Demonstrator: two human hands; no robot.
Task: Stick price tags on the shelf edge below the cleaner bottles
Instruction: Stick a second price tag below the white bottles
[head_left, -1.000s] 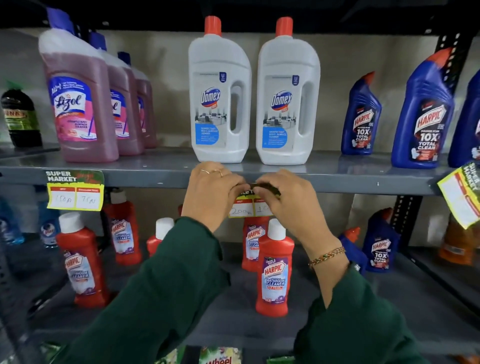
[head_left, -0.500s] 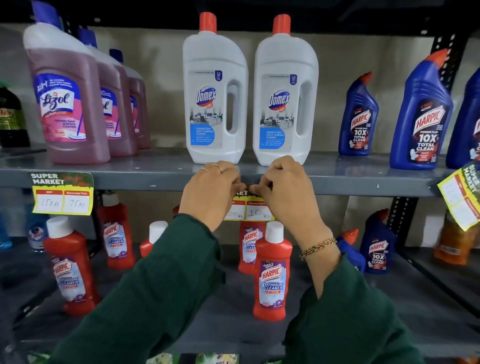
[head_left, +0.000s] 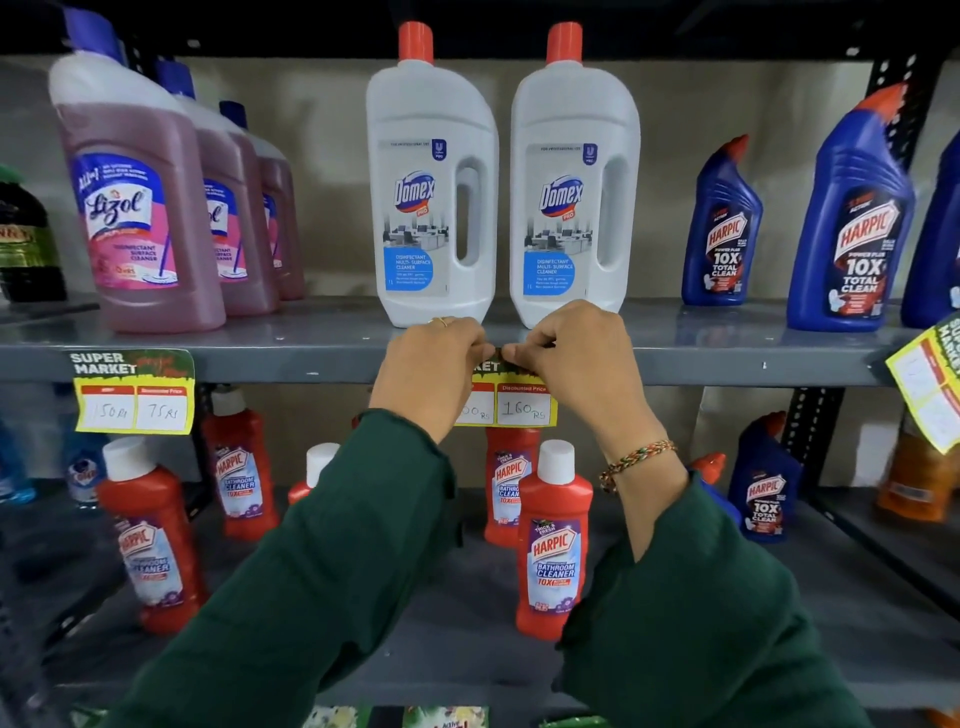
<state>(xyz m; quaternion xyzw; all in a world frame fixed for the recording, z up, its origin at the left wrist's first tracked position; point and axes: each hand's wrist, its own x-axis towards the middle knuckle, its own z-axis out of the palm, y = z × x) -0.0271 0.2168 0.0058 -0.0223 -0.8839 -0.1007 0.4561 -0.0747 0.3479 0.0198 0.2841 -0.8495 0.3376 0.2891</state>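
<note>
Two white Domex bottles stand side by side on the grey shelf, whose front edge runs across the view. Directly below them a yellow price tag reading 160 hangs from that edge. My left hand and my right hand both pinch and press the tag's dark top strip against the edge, fingertips almost meeting. The left hand hides the tag's left half. A second tag, marked 150 and 75, is stuck under the pink Lizol bottles.
Blue Harpic bottles stand at the right of the same shelf, and another tag hangs tilted at the far right edge. Red Harpic bathroom cleaner bottles fill the lower shelf under my arms. A dark green bottle sits far left.
Both hands rose slightly with the tag, from just below the shelf edge to pressing its top strip onto the edge. The view shifted a little closer.
</note>
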